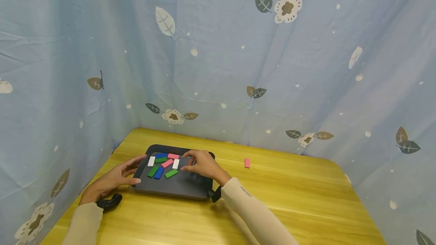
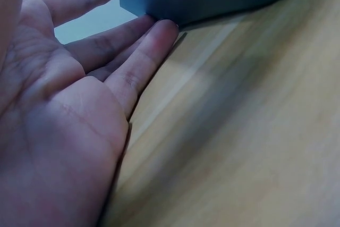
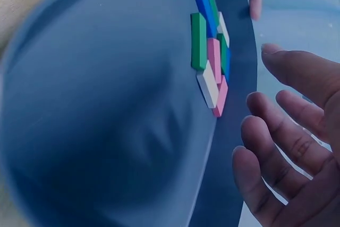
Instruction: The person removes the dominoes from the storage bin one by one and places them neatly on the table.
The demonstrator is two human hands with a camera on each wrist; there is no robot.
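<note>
A dark grey tray (image 1: pixel 194 186) holds several small flat blocks in its left half. Among them are a white block (image 1: pixel 151 161), a blue block (image 1: pixel 159 173), a green block (image 1: pixel 171 173) and a pink block (image 1: pixel 167 163). My left hand (image 1: pixel 114 179) lies along the tray's left side, fingers extended and thumb by the near corner. In the left wrist view, its fingertips (image 2: pixel 164 27) touch the tray's outer wall. Over the tray, to the right of the blocks, hovers my right hand (image 1: pixel 203 163). Its fingers are loosely bent and spread, with nothing between them in the right wrist view.
One more pink block (image 1: pixel 247 163) lies on the yellow wood-grain table (image 1: pixel 289 192), to the right of the tray. A blue patterned curtain (image 1: pixel 218 67) hangs behind the table and along both sides. Black straps with devices sit at both wrists.
</note>
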